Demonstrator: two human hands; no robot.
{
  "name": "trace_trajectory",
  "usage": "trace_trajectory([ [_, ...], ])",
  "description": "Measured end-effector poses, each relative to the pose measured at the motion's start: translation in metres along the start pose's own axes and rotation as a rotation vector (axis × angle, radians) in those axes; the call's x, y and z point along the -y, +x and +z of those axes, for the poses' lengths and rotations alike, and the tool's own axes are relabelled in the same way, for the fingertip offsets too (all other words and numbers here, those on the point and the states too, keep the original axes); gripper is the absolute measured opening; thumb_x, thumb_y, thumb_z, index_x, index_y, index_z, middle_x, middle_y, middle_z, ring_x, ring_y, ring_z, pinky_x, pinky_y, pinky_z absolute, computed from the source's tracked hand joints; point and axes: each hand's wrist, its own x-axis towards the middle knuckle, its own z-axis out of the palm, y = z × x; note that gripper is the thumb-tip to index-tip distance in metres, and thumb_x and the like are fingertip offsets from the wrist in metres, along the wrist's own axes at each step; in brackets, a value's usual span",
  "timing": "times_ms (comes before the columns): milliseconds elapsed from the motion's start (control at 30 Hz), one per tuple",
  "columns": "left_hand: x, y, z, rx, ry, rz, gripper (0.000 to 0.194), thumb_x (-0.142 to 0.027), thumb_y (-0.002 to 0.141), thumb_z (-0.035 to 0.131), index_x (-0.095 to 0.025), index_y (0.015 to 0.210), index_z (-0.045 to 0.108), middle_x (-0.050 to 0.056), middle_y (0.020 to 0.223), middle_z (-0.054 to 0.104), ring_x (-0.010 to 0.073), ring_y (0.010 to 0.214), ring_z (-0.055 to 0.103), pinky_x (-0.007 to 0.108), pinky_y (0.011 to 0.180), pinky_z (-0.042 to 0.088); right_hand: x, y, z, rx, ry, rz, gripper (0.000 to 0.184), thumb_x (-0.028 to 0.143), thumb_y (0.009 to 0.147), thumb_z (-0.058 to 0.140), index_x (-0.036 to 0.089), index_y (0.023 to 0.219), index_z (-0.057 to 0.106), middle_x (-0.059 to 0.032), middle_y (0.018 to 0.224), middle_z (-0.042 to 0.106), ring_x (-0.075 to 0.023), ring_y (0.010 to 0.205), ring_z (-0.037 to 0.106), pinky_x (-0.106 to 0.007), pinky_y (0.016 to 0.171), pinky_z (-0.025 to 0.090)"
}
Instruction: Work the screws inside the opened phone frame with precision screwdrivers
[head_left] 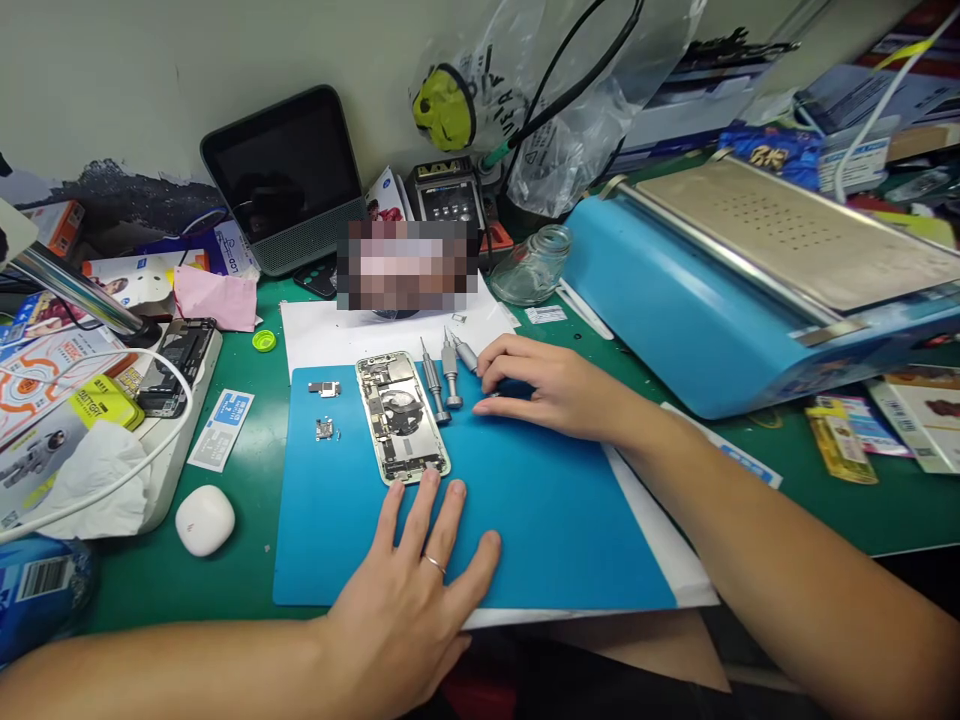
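An opened smartphone (405,415) with its inner parts bare lies on a blue mat (570,530). My left hand (416,575) lies spread, its fingertips at the phone's lower edge. Right of the phone, two grey precision screwdrivers (433,382) (450,370) lie side by side. My right hand (536,385) curls around the handle end of a third screwdriver (465,352); the fingers hide that end. Left of the phone are a small metal-shielded part (325,389) and another small part (324,429) with tiny pieces beside it.
A blue machine with a metal plate (645,300) stands at right, near a glass jar (531,265). A smart display (285,175) leans at the back. At left are a white earbud case (205,521), another opened phone (178,367) and a white cable (169,365).
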Motion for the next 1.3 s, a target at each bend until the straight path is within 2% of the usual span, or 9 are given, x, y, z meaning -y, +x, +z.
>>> trace_trajectory([
  [133, 0.000, 0.000, 0.000, -0.006, 0.008, -0.001, 0.078, -0.054, 0.094, 0.060, -0.015, 0.155, 0.030, 0.030, 0.162, 0.018, 0.0507, 0.150, 0.016, 0.065, 0.115, 0.016, 0.009, 0.004, 0.007, -0.002, 0.013, -0.030, 0.018, 0.037, 0.093, 0.065, 0.019, 0.094, 0.062, -0.0070, 0.098, 0.064, -0.0191, 0.087, 0.065, -0.030, 0.077, 0.053],
  [233, 0.001, 0.001, 0.000, -0.002, 0.009, -0.002, 0.077, -0.055, 0.095, 0.058, -0.015, 0.154, 0.031, 0.029, 0.162, 0.019, 0.0502, 0.150, 0.017, 0.065, 0.115, 0.017, 0.013, 0.007, 0.012, -0.017, -0.001, -0.059, 0.024, 0.033, 0.095, 0.063, 0.018, 0.114, 0.061, -0.0079, 0.101, 0.065, -0.0189, 0.088, 0.066, -0.031, 0.079, 0.055],
  [300, 0.001, 0.001, 0.000, 0.000, 0.009, -0.003, 0.077, -0.055, 0.094, 0.058, -0.015, 0.154, 0.031, 0.029, 0.163, 0.019, 0.0502, 0.150, 0.016, 0.065, 0.115, 0.018, 0.014, 0.008, 0.015, -0.017, -0.027, -0.087, 0.026, 0.030, 0.097, 0.060, 0.019, 0.120, 0.062, -0.0088, 0.106, 0.066, -0.0198, 0.094, 0.067, -0.032, 0.084, 0.055],
  [500, 0.000, 0.000, 0.000, -0.007, 0.004, -0.004, 0.079, -0.054, 0.093, 0.061, -0.015, 0.154, 0.031, 0.029, 0.162, 0.019, 0.0507, 0.150, 0.016, 0.065, 0.114, 0.019, 0.011, 0.008, 0.019, -0.020, -0.047, -0.146, 0.017, 0.025, 0.098, 0.056, 0.019, 0.107, 0.069, -0.0091, 0.103, 0.067, -0.0198, 0.094, 0.067, -0.033, 0.085, 0.056],
  [833, 0.000, 0.001, 0.001, -0.004, 0.008, -0.005, 0.078, -0.055, 0.093, 0.061, -0.015, 0.154, 0.032, 0.029, 0.162, 0.020, 0.0505, 0.150, 0.017, 0.065, 0.114, 0.019, 0.012, 0.007, 0.015, -0.011, -0.041, -0.169, 0.015, 0.022, 0.099, 0.055, 0.018, 0.108, 0.067, -0.0086, 0.100, 0.068, -0.0188, 0.093, 0.067, -0.032, 0.083, 0.057],
  [1300, 0.000, 0.001, -0.002, 0.000, 0.003, 0.003, 0.077, -0.053, 0.094, 0.061, -0.015, 0.154, 0.033, 0.030, 0.162, 0.021, 0.0505, 0.150, 0.017, 0.065, 0.114, 0.019, 0.014, 0.008, 0.017, -0.001, -0.021, -0.160, 0.015, 0.025, 0.099, 0.055, 0.020, 0.106, 0.067, -0.0080, 0.099, 0.069, -0.0199, 0.094, 0.068, -0.033, 0.082, 0.057],
])
